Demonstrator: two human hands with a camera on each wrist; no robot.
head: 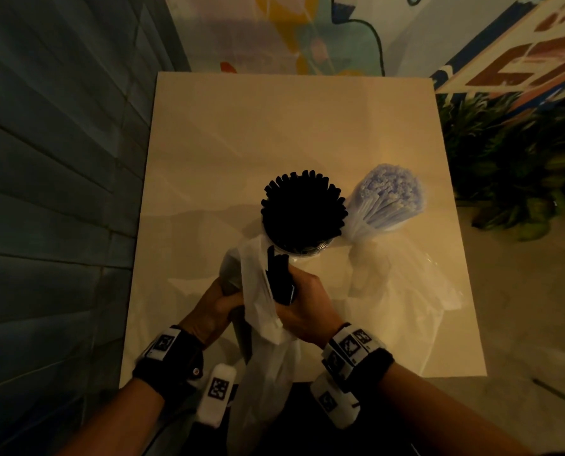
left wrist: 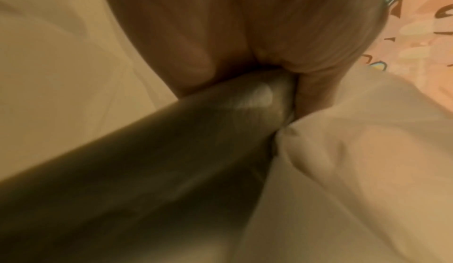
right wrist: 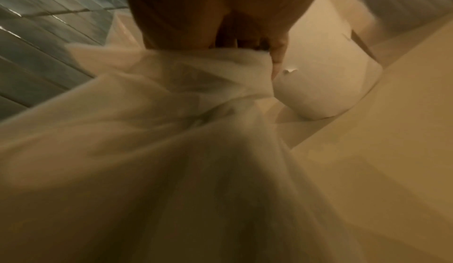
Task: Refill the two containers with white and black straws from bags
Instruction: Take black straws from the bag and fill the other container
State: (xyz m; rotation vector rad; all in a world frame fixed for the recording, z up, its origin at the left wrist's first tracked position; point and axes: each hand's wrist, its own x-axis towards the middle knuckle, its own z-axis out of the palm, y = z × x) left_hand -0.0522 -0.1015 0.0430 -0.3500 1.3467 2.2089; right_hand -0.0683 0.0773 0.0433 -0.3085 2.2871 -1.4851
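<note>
A round container (head: 302, 250) packed with black straws (head: 302, 210) stands mid-table. To its right a bundle of white straws (head: 389, 195) sits upright in clear plastic; whether a container is under it I cannot tell. Near the table's front edge my left hand (head: 213, 307) grips a translucent plastic bag (head: 258, 297) with dark straws inside (left wrist: 171, 160). My right hand (head: 307, 304) is curled round a small bunch of black straws (head: 279, 279) sticking up from the bag's mouth, just in front of the container. In the right wrist view the bag (right wrist: 171, 131) fills the frame below my fingers (right wrist: 278, 52).
The cream table (head: 274, 133) stands against a grey panelled wall (head: 50, 159) on the left. A crumpled clear bag (head: 406, 291) lies on the table at the right. Green plants (head: 511, 166) stand beyond the right edge, and a painted wall runs behind.
</note>
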